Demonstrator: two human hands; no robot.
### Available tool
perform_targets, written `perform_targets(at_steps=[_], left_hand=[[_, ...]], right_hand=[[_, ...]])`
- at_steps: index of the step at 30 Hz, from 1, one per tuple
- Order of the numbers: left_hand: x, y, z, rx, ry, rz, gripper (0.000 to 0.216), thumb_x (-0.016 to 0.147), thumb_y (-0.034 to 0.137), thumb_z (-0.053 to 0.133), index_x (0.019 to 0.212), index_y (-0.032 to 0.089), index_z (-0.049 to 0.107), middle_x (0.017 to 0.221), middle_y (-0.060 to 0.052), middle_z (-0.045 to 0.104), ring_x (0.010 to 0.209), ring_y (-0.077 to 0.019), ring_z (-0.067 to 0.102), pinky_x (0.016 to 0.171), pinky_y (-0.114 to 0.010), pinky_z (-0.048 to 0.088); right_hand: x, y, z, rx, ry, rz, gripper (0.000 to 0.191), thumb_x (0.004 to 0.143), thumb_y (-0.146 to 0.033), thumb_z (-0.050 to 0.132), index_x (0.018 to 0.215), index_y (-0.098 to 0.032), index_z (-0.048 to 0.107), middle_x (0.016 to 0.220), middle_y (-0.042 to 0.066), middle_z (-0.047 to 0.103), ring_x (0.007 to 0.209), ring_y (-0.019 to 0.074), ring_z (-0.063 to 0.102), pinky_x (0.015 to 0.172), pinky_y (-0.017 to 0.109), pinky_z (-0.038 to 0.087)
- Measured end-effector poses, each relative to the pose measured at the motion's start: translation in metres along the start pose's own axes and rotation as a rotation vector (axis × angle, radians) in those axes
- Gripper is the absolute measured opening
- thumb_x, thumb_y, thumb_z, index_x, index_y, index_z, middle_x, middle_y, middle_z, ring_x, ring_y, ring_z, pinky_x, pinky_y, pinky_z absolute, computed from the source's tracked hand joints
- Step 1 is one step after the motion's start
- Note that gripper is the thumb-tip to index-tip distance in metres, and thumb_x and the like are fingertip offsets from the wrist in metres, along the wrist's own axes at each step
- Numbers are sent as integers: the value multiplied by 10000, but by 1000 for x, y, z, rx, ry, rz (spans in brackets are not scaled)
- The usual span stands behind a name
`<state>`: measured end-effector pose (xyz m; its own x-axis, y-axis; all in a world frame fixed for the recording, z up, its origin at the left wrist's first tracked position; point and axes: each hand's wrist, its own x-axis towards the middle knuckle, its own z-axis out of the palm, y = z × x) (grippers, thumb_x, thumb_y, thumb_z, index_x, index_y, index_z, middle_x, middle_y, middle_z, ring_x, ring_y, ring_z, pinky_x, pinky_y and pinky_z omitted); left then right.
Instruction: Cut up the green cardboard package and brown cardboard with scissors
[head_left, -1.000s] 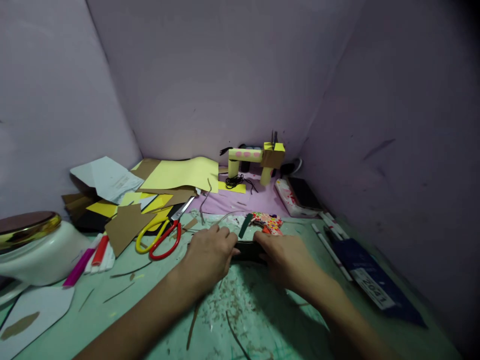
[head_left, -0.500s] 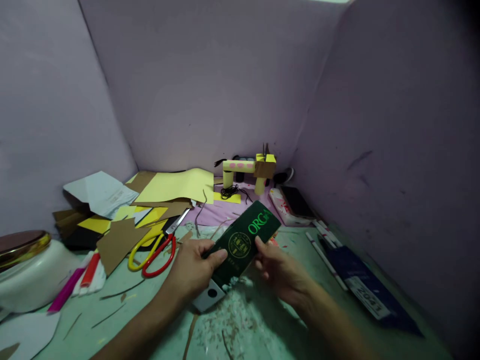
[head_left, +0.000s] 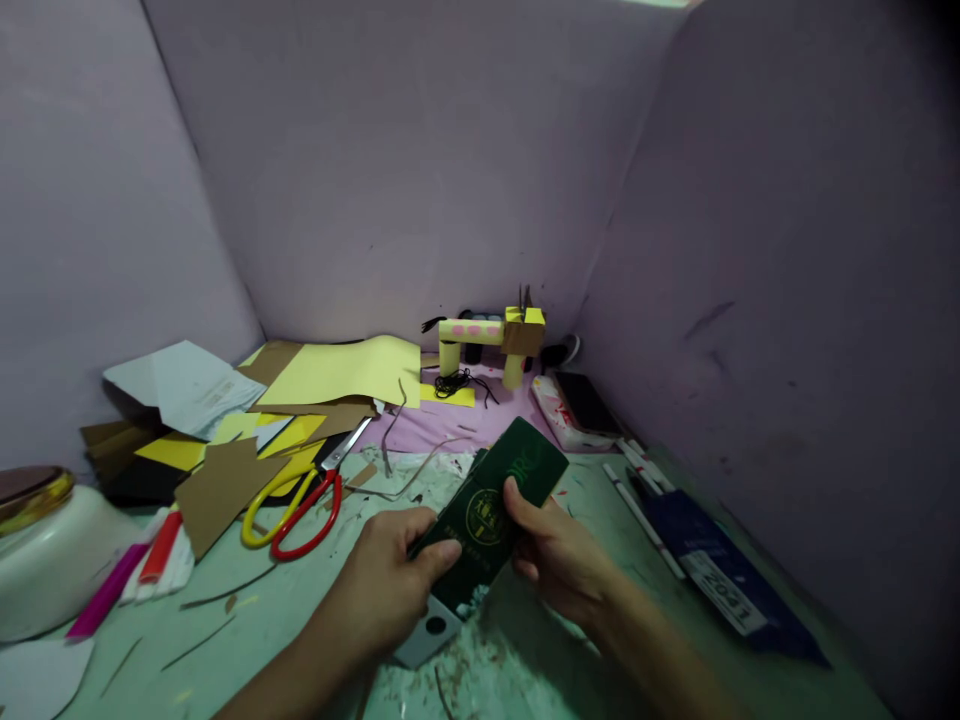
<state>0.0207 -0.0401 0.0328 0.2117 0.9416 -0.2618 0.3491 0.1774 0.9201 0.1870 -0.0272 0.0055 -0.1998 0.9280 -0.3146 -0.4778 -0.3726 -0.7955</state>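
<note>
A dark green cardboard box (head_left: 469, 555) with a round gold emblem and green lettering is held slantwise between my hands, above the table. My left hand (head_left: 394, 575) is closed on its left edge, thumb on the front face. My right hand (head_left: 551, 545) grips the right edge, with the thumb partly over the letters and the fingers behind. At the lower end a pale flap (head_left: 427, 635) with a dark round spot shows. Scissors (head_left: 292, 510) with one yellow and one red handle lie left of my left hand.
Cardboard scraps (head_left: 225, 490) and yellow paper (head_left: 345, 370) pile at the left. A giraffe-like paper model (head_left: 480, 335) stands at the back. A phone (head_left: 585, 403), white sticks (head_left: 643, 522) and a blue packet (head_left: 739, 580) lie right. A white jar (head_left: 60, 550) is at the left edge.
The box and both hands have come slightly lower in view. My right thumb has shifted further onto the box face, beside the lettering. The whole scene has slid slightly left.
</note>
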Motion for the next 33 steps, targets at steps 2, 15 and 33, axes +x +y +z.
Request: perform_targets(at_steps=[2, 15, 33], left_hand=[[-1, -2, -2, 35, -28, -3, 135, 659, 309, 550, 605, 185, 548, 509, 50, 421, 372, -98, 398, 298, -183, 317], [-1, -7, 3, 33, 23, 20, 221, 665, 394, 521, 596, 185, 501, 463, 75, 380, 366, -93, 413, 279, -177, 351], [8, -3, -9, -39, -115, 31, 200, 627, 350, 558, 636, 152, 526, 529, -8, 567, 412, -105, 494, 416, -224, 359]], right_hand=[[-2, -3, -1, 5, -49, 15, 454, 600, -470, 793, 870, -148, 621, 707, 26, 673, 471, 85, 571, 276, 106, 364], [-2, -8, -5, 358, -398, 259, 483, 745, -441, 694, 1019, -51, 617, 971, 155, 711, 868, 269, 687, 686, 388, 599], [8, -7, -14, 397, -257, 170, 212, 878, -290, 565, 911, -92, 631, 917, 121, 727, 833, 246, 704, 733, 442, 588]])
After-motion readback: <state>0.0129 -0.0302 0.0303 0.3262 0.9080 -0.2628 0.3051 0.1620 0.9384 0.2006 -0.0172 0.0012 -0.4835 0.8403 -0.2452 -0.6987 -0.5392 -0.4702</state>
